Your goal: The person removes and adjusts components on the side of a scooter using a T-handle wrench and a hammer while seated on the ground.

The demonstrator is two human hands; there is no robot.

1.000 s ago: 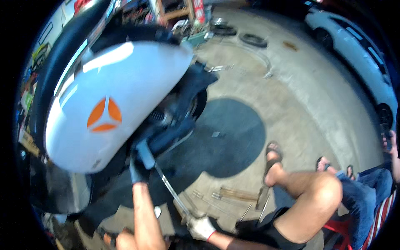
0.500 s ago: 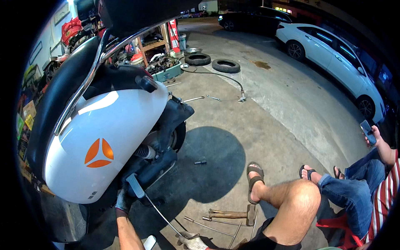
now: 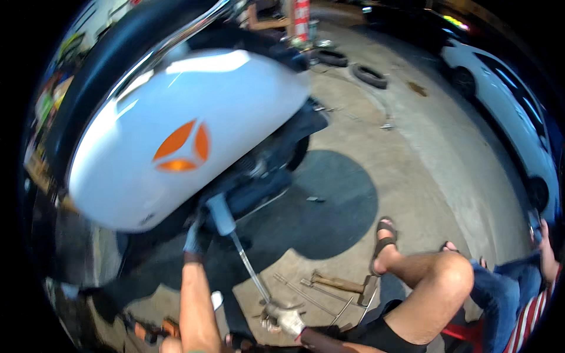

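Note:
A white scooter (image 3: 247, 88) with an orange three-part emblem fills the left side, its dark underside facing me. My left hand (image 3: 192, 236), in a light glove, reaches up to the scooter's lower edge; its fingers are blurred and partly hidden by the bodywork. Beside it a pale blue-grey flat piece (image 3: 221, 216) juts from the underside. A long metal T-handle wrench (image 3: 249, 265) slants up toward that piece, whose edge hides its far end. My right hand (image 3: 289, 321), in a whitish glove, is closed around the wrench's handle at the lower middle.
A hammer (image 3: 338, 283) and metal T-bars (image 3: 309, 297) lie on the concrete near my bent leg (image 3: 432, 288). A small metal part (image 3: 316, 199) sits in the shadow. A seated person in jeans (image 3: 500, 285) is at right. Tyres (image 3: 369, 76) and a white car (image 3: 500, 88) stand farther back.
My view has tilted downward and shifted left, so the scooter sits higher and further right. The T-handle wrench now stands at a steeper slant, and my right hand shows more fully around its handle.

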